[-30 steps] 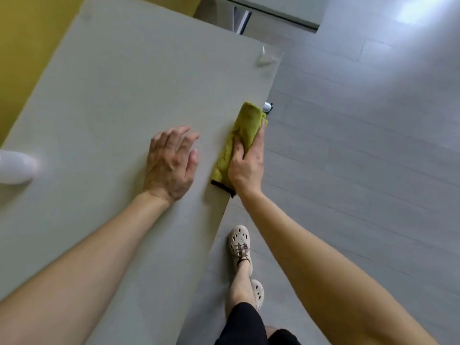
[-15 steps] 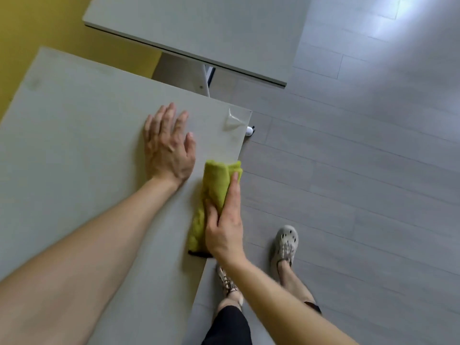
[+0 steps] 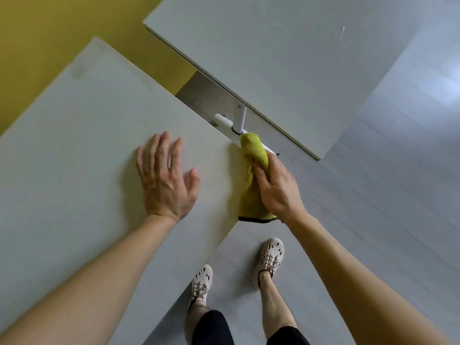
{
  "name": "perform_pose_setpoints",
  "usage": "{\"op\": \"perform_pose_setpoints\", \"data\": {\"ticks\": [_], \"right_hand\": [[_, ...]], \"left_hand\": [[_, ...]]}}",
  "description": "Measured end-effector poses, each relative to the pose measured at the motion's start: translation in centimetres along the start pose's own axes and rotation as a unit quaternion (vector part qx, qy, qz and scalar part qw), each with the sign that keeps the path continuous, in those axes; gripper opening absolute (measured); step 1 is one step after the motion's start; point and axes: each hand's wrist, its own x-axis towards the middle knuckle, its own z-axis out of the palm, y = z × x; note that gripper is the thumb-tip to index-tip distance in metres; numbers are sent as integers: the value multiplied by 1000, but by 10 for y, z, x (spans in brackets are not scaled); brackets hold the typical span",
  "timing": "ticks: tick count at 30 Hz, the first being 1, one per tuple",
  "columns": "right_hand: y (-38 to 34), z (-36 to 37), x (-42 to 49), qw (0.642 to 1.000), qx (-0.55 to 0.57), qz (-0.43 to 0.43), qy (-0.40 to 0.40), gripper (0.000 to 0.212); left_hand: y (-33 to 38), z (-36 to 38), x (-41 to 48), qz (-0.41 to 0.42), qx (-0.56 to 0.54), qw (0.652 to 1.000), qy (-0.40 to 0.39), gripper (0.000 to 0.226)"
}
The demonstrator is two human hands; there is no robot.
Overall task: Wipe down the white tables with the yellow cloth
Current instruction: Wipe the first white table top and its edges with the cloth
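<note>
A white table (image 3: 74,158) fills the left of the head view. My left hand (image 3: 165,179) lies flat on its top with fingers spread, near the right edge. The folded yellow cloth (image 3: 251,192) drapes over that edge up to the table's far right corner. My right hand (image 3: 277,186) grips the cloth, thumb on the table side and fingers wrapped over the outer side. A second white table (image 3: 286,58) stands beyond, across a narrow gap.
A yellow wall (image 3: 49,33) runs along the far left behind both tables. A white table leg and foot (image 3: 239,120) show in the gap. Grey plank floor (image 3: 373,207) spreads to the right, with my two feet in pale shoes (image 3: 270,257) below.
My right hand has slid the cloth forward along the table's right edge to the far corner. My left hand has moved forward along the tabletop, still flat. I have stepped forward.
</note>
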Motion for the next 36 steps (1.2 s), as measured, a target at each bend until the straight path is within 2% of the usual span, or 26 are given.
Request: {"op": "perform_pose_setpoints", "data": {"ticks": [1, 4, 7, 10, 13, 16, 21, 24, 26, 29, 30, 32, 34, 36], "right_hand": [[-8, -9, 16, 998, -40, -5, -51, 33], [-60, -3, 84, 979, -117, -46, -158, 44], [-117, 37, 139, 970, -97, -97, -198, 47], [-118, 53, 139, 977, -80, -103, -168, 42], [-78, 21, 92, 985, -66, -89, -132, 40], [-63, 4, 80, 982, -80, -77, -153, 43], [-145, 69, 163, 966, -86, -181, -164, 64], [-182, 90, 186, 966, -80, -190, -155, 71], [-169, 78, 175, 969, -78, -188, -139, 70], [-129, 52, 140, 975, -59, -173, -124, 67], [-118, 48, 128, 975, -69, -168, -127, 66], [-105, 42, 117, 974, -92, -158, -132, 66], [-109, 44, 126, 968, -109, -172, -145, 67], [-131, 60, 152, 959, -121, -200, -159, 70]], "left_hand": [[0, 0, 1, 2, 1, 1000, -2, 69], [-3, 0, 1, 5, 6, 1000, -8, 71], [-3, -2, 1, 3, 6, 1000, -17, 70], [1, -4, 1, -8, 3, 1000, -21, 69], [5, -7, 0, -17, -8, 999, -30, 73], [5, -8, 4, -19, -9, 999, -38, 75], [5, -10, 6, -26, -22, 999, -26, 71], [7, -12, 5, -31, -22, 998, -57, 74], [4, -15, 7, -24, -43, 998, -49, 64], [-16, -27, 32, -24, -109, 994, 9, 33], [-29, -29, 46, -42, -113, 992, 29, 30], [-64, -26, 80, -115, -51, 991, 46, 41], [-95, -16, 104, -209, 29, 977, -12, 62], [-108, -2, 107, -245, 71, 964, -68, 75]]}}
